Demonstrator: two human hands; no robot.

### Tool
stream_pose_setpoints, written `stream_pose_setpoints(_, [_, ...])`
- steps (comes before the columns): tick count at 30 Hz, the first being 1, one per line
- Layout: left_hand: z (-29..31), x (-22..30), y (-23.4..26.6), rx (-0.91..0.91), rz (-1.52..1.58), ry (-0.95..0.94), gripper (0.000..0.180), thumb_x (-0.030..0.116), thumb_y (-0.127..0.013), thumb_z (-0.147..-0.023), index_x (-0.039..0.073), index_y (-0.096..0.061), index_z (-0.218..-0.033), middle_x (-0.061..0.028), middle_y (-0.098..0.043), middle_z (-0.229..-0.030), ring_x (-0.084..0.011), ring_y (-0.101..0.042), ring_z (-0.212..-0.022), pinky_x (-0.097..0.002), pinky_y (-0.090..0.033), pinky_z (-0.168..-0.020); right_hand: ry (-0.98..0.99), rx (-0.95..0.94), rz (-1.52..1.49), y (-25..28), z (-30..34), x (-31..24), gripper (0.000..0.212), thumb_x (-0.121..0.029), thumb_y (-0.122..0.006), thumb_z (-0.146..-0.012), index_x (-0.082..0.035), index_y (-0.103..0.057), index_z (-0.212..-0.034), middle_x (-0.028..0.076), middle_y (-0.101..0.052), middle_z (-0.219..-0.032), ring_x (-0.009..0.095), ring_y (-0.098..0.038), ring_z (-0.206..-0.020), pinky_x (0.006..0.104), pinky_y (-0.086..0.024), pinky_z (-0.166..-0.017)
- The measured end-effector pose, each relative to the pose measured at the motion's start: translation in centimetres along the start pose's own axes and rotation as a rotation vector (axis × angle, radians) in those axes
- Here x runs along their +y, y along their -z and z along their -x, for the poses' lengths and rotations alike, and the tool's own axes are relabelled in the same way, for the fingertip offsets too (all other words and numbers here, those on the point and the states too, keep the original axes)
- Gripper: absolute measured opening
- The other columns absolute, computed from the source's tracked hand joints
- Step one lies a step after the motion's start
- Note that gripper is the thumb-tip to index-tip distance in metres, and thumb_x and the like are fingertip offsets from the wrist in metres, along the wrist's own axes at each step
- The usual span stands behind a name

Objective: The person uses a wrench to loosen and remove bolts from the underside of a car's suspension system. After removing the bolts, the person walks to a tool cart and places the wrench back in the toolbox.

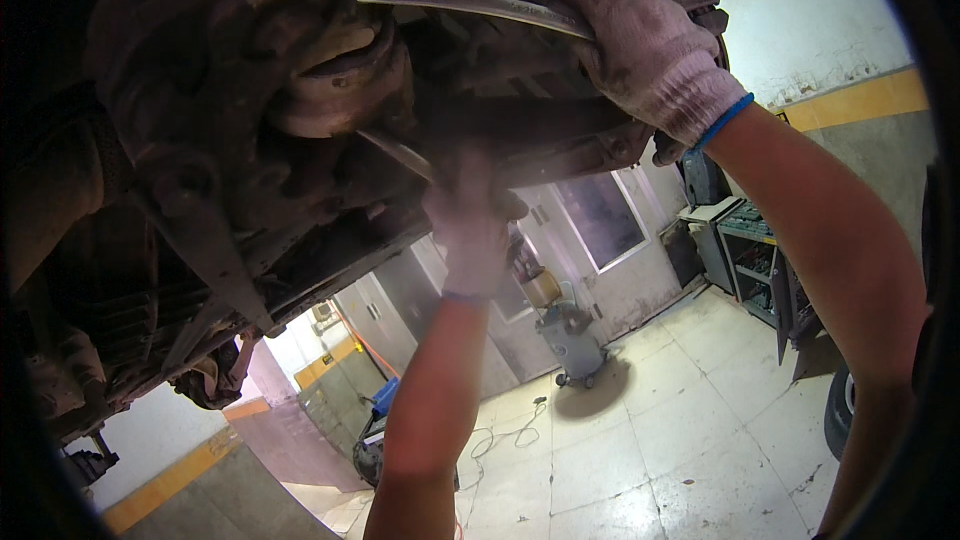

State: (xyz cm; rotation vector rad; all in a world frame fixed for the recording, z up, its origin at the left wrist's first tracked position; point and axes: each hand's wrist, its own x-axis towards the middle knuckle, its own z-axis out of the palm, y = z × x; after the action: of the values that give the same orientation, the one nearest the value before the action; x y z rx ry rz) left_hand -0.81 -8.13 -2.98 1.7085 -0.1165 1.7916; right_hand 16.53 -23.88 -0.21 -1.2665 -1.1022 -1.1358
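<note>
Metal wrench (pixel 470 6) at 12 o'clock is gripped by the right hand (pixel 650 50); the blurred left hand (pixel 468 225) grips another tool (pixel 395 152). A steady pull seems needed next.

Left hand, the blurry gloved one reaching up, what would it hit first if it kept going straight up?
The left hand would likely meet the dark, grimy underside of the car just above it, near the thin metal bar. It is motion-blurred, so contact and depth are unclear.
</note>
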Motion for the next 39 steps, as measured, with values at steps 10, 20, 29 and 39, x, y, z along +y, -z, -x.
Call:
stream_pose_setpoints(10, [-0.2,-0.3,2.0,0.017,-0.618,-0.187,0.043,0.045,-0.062,-0.098,0.004,-0.066,-0.108,-0.0101,-0.067,-0.075,-0.0193,-0.064,-0.059,-0.0373,-0.054,-0.065,0.049,0.073,-0.034,-1.0,-0.1,0.6,0.044,-0.022,-0.068,-0.091,-0.017,-0.054,-0.133,0.019,-0.071,-0.098,0.042,-0.07,-0.09,0.0508,-0.057,-0.079])
stream_pose_setpoints(20, [-0.1,0.0,2.6,-0.087,-0.058,0.044,0.028,0.028,-0.072,-0.095,0.009,-0.052,-0.091,-0.0003,-0.041,-0.058,-0.0127,-0.038,-0.043,-0.0323,-0.032,-0.041,0.086,0.213,-0.006,-2.4,0.4,1.2,0.043,-0.019,-0.067,-0.092,-0.015,-0.054,-0.133,0.019,-0.071,-0.105,0.043,-0.069,-0.095,0.0519,-0.057,-0.084])
stream_pose_setpoints(29, [-0.5,-0.5,1.3,-0.062,-0.036,0.024,0.019,0.016,-0.066,-0.096,0.01,-0.052,-0.085,0.0019,-0.043,-0.06,-0.0096,-0.038,-0.045,-0.0293,-0.031,-0.041,-0.14,-0.169,0.19,1.3,-0.3,0.2,0.045,-0.031,-0.059,-0.095,-0.013,-0.055,-0.136,0.022,-0.07,-0.114,0.037,-0.068,-0.109,0.0497,-0.058,-0.087])
stream_pose_setpoints(39, [-0.3,-2.4,0.2,-0.046,-0.169,0.065,0.028,0.028,-0.071,-0.095,0.003,-0.062,-0.091,-0.0019,-0.054,-0.065,-0.0115,-0.047,-0.047,-0.0294,-0.038,-0.04,0.436,0.45,-0.229,-5.1,4.2,0.7,0.038,-0.018,-0.064,-0.098,-0.006,-0.056,-0.133,0.023,-0.069,-0.111,0.041,-0.068,-0.099,0.0435,-0.056,-0.084])
